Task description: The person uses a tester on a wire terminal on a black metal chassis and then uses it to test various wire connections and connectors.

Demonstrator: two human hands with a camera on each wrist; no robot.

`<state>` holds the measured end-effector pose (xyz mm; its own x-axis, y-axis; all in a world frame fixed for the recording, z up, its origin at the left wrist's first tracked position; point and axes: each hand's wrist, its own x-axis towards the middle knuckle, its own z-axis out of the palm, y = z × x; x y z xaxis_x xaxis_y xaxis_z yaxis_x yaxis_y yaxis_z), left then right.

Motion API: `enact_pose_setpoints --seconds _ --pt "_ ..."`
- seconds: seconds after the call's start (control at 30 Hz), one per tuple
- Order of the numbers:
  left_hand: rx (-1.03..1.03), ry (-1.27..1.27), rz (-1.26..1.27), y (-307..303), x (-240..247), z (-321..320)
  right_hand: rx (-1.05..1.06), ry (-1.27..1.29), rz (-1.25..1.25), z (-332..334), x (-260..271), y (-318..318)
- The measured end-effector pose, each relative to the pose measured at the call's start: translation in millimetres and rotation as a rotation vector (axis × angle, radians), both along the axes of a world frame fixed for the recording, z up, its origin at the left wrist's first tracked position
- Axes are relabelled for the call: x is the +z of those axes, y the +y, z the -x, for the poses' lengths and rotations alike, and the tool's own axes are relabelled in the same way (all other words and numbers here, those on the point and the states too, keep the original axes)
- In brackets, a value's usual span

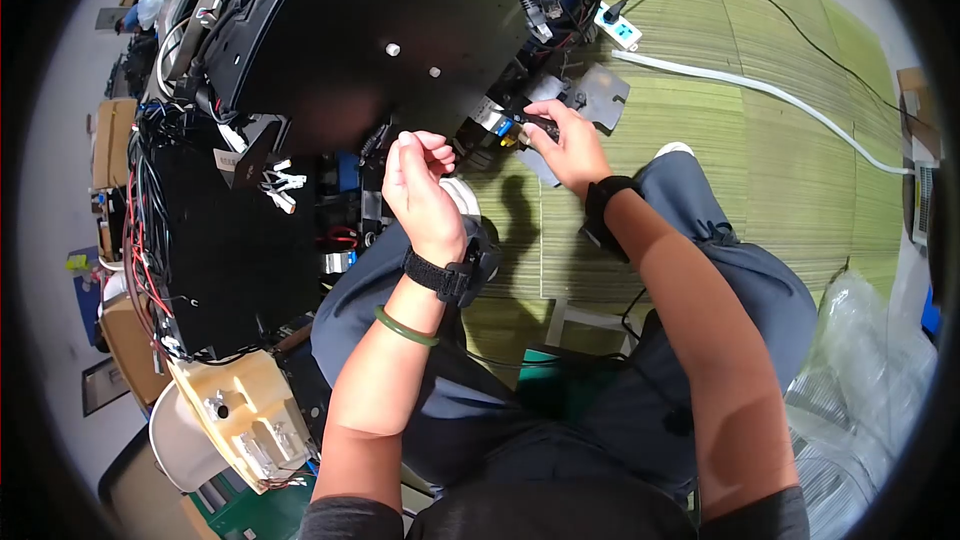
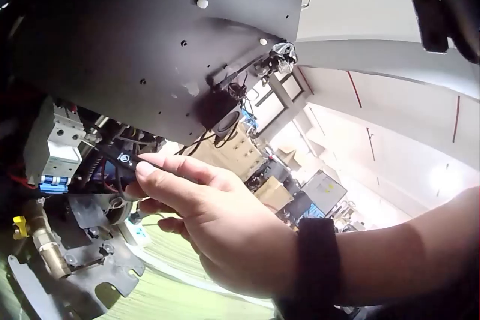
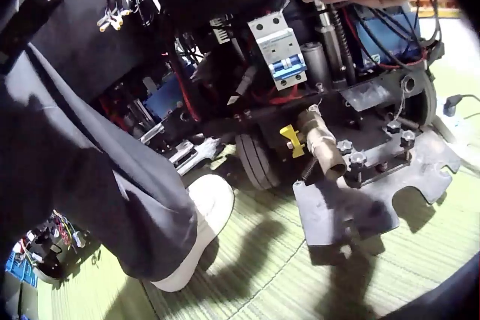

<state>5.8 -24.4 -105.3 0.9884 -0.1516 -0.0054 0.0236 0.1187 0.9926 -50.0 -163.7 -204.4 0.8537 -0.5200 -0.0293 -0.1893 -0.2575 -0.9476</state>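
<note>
My right hand (image 1: pixel 572 150) grips a screwdriver (image 2: pixel 122 159) by its black handle, thumb along one side. Its thin shaft points at the upper end of a white circuit breaker (image 3: pixel 276 48) with a blue switch lever; the tip is right at the terminal screws. My left hand (image 1: pixel 425 198) hovers beside the large black panel (image 1: pixel 350 70), fingers loosely curled and nothing seen in them. Below the breaker, a brass valve (image 3: pixel 322 144) with a yellow handle sits beside a grey metal bracket plate (image 3: pixel 420 174).
Black and red cables (image 1: pixel 140 210) hang along the machine's left side. A power strip (image 1: pixel 618 28) lies on the green floor mat (image 1: pixel 680 90). A wheel (image 3: pixel 257 161) stands under the chassis, close to a white shoe (image 3: pixel 202 222). Clear plastic wrap (image 1: pixel 860 370) lies at right.
</note>
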Motion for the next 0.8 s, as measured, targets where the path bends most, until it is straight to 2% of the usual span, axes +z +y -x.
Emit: enact_pose_setpoints --seconds 0.27,0.33,0.5,0.57,0.8 --pt "-0.016 0.002 0.007 -3.3 3.6 0.5 -0.040 0.024 -0.062 -6.4 -4.4 6.0" --pt "-0.015 0.009 0.021 -5.4 5.6 0.7 -0.085 -0.064 -0.241 -9.9 -8.1 12.8" --pt "-0.015 -0.033 0.007 -9.2 7.9 -0.1 -0.119 -0.049 -0.215 -9.2 -13.6 12.5" --pt "-0.006 -0.035 -0.001 -6.9 4.4 -3.0 -0.092 0.081 -0.216 -10.3 -11.3 9.5" --pt "-0.014 -0.036 -0.083 -4.5 1.1 -2.1 -0.025 0.202 -0.149 -13.6 -20.1 13.5"
